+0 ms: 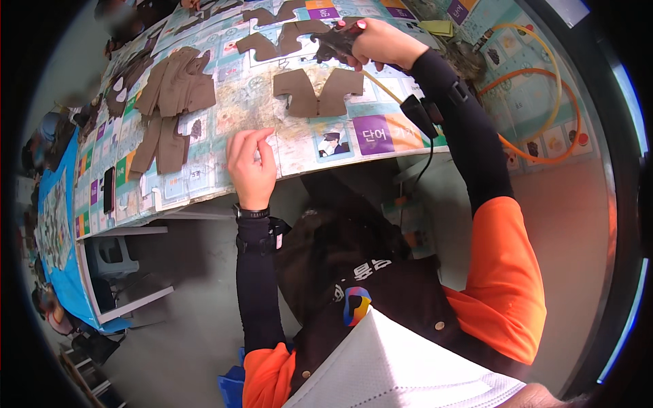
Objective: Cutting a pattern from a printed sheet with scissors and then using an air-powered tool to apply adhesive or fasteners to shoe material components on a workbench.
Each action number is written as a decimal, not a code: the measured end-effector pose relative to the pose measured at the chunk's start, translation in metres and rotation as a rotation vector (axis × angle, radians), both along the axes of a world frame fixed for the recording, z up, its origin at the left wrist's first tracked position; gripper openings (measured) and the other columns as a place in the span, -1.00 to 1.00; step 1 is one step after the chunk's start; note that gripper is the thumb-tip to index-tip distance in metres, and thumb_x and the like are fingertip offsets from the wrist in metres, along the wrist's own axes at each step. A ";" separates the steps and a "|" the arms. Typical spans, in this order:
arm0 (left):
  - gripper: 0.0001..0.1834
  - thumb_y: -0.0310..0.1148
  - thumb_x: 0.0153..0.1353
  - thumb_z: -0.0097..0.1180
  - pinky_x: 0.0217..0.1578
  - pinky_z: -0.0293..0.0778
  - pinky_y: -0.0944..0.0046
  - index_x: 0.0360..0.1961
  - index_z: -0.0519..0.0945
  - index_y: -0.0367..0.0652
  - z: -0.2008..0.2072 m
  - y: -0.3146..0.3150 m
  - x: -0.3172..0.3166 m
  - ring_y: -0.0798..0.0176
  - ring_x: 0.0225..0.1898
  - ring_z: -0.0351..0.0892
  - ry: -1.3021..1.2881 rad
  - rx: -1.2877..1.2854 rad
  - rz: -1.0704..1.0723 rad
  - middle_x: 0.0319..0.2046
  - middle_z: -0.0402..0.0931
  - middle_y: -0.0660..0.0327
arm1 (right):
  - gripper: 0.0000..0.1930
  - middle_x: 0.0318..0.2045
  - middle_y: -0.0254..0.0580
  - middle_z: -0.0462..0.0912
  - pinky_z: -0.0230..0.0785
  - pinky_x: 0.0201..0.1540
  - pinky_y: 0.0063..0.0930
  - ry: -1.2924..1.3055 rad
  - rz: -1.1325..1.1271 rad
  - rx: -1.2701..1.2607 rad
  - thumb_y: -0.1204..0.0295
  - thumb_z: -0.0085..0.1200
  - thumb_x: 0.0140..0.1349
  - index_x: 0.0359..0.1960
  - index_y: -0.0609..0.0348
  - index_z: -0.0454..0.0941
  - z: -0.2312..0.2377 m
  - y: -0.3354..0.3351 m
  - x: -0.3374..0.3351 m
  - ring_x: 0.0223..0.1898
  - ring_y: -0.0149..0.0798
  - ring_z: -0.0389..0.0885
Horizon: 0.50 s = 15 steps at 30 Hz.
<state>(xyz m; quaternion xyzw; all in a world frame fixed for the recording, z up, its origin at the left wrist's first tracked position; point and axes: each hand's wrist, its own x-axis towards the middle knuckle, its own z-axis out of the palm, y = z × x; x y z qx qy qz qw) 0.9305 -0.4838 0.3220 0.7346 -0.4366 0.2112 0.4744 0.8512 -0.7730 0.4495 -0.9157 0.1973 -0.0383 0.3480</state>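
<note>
My right hand [384, 46] is wrapped round a dark, stained spray gun [337, 41] above the far part of the table. A pale yellow hose [384, 87] runs down from beneath that hand. Below the gun lies a brown V-shaped sheet piece [317, 98], flat on the table. Another brown piece [282, 41] lies behind it, partly covered by the gun. Near the table's front edge is my left hand [252, 166], loosely curled with fingers apart and nothing in it.
A picture-printed cover lies on the table [224, 178]. More brown pieces [180, 85] and a phone [109, 189] lie at the left. Orange and yellow hoses [577, 112] loop at the right. Several people are at the far left, beside a blue-covered table [62, 173]. A stool [112, 255] stands below.
</note>
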 end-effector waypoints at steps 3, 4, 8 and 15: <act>-0.77 -0.66 0.04 0.06 -0.20 0.42 0.08 -0.32 0.66 -0.15 0.002 -0.004 0.003 0.01 -0.25 0.50 -0.079 -0.029 0.008 -0.37 0.53 0.14 | -0.83 -0.54 -0.27 0.68 0.31 -0.66 -0.53 0.059 -0.007 -0.018 0.41 0.14 -0.05 -0.45 0.22 0.65 0.006 0.005 0.011 -0.61 -0.43 0.57; -0.77 -0.65 0.03 0.06 -0.19 0.42 0.07 -0.32 0.66 -0.14 0.002 -0.006 0.005 0.00 -0.25 0.50 -0.145 -0.036 0.021 -0.38 0.53 0.13 | -0.84 -0.56 -0.26 0.68 0.31 -0.67 -0.51 0.086 -0.009 -0.018 0.40 0.17 -0.07 -0.48 0.22 0.67 0.010 0.009 0.013 -0.63 -0.42 0.56; -0.80 -0.65 0.04 0.04 -0.19 0.43 0.07 -0.37 0.65 -0.18 -0.012 0.003 0.012 -0.03 -0.26 0.51 -0.103 0.004 0.073 -0.37 0.54 0.11 | -0.79 -0.55 -0.25 0.71 0.48 -0.59 -0.47 0.142 0.060 -0.051 0.35 0.10 0.02 -0.50 0.26 0.68 0.003 0.011 0.029 -0.58 -0.39 0.64; -0.83 -0.65 0.10 0.04 -0.22 0.42 0.12 -0.39 0.64 -0.19 -0.008 -0.001 0.011 0.00 -0.27 0.50 -0.030 0.010 0.033 -0.40 0.55 0.14 | -0.83 -0.50 -0.19 0.71 0.43 -0.59 -0.52 0.208 -0.043 0.009 0.46 0.06 0.00 -0.47 0.30 0.66 0.011 0.008 0.027 -0.54 -0.39 0.65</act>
